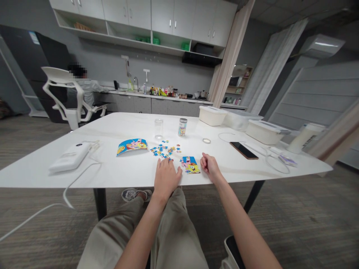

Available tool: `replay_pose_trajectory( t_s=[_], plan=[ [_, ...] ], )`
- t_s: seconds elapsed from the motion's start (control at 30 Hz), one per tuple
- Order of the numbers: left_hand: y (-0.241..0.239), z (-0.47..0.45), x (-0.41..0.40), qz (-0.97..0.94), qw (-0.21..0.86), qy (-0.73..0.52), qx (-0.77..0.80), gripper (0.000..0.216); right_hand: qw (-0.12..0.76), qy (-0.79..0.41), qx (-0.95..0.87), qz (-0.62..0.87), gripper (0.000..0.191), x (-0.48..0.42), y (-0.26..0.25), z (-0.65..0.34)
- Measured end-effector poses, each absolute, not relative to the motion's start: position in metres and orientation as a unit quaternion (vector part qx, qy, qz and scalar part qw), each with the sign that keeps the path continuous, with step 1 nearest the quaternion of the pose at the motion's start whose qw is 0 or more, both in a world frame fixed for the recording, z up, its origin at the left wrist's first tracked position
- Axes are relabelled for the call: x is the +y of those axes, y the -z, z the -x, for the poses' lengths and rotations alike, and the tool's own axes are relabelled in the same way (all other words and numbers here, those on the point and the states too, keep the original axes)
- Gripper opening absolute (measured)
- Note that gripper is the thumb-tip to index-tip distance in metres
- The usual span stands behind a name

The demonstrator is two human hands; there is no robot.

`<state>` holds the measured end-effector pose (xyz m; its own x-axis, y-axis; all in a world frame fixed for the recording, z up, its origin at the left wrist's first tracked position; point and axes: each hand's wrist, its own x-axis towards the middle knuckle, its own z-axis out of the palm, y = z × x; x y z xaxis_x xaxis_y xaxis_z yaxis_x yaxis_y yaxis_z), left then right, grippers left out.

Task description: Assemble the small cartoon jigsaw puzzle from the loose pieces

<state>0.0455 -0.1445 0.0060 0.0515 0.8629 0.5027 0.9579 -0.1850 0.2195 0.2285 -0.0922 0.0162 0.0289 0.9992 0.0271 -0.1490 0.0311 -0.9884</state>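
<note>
My left hand [167, 176] lies on the table's near part, fingers stretched toward a loose heap of jigsaw pieces [163, 150]; its fingertips reach the heap's near edge. To its right is a partly joined jigsaw puzzle [190, 165] with yellow, pink and blue cartoon figures. Just right of that puzzle, my right hand [209, 167] rests with its fingers curled in; whether anything small is inside cannot be seen. A curved picture sheet [132, 146] in similar colours stands beyond the left hand. Behind the pieces are a clear jar [158, 129] and a printed can [182, 127].
A white power bank [70, 157] with cables lies at left. On the right are a ring-shaped lid [206, 141], a phone [243, 150], a white cup [306, 138] and lidded boxes [265, 132]. A person [88, 91] sits in the background by the counter.
</note>
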Motion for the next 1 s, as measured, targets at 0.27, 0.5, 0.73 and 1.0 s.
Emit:
replay_pose_trajectory(
  t_s=[0.27, 0.5, 0.73, 1.0],
  plan=[
    [-0.0078, -0.0467, -0.1456, 0.724, 0.093, 0.248, -0.637, 0.045, 0.539, -0.492, -0.491, 0.475, 0.051, -0.0915, -0.0131, -0.2288],
    [-0.0079, -0.0458, -0.1459, 0.746, 0.077, 0.242, -0.616, 0.039, 0.537, -0.479, -0.491, 0.49, 0.051, -0.0945, -0.0158, -0.2263],
    [-0.0087, -0.0467, -0.1465, 0.731, 0.075, 0.242, -0.634, 0.046, 0.537, -0.476, -0.49, 0.494, 0.052, -0.0949, -0.0161, -0.227],
    [-0.0069, -0.0463, -0.1458, 0.737, 0.073, 0.244, -0.625, 0.043, 0.542, -0.473, -0.492, 0.491, 0.05, -0.0974, -0.0168, -0.2262]
  ],
)
